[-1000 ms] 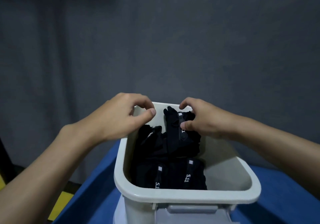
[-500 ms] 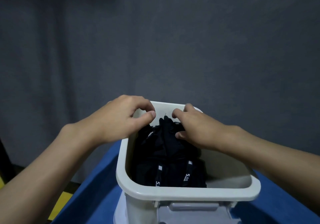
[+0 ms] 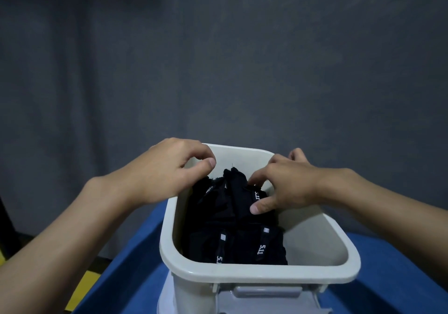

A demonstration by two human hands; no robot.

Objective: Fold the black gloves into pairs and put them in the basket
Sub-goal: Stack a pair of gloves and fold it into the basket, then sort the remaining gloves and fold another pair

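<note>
The gloves (image 3: 235, 192) are pushed lower into the basket (image 3: 242, 275), still pinched by the right hand (image 3: 288, 187); left hand (image 3: 164, 175) kept curled, empty, at its rim; stowing judged nearly done.

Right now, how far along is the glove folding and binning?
Done: a folded pair lies at the near end of the basket. In hand: the right hand pinches another black glove bundle behind it, inside the basket; the left hand hovers over the far-left rim, fingers curled, holding nothing visible. Left: let go. No loose gloves show on the blue surface, though most lies out of view.
</note>
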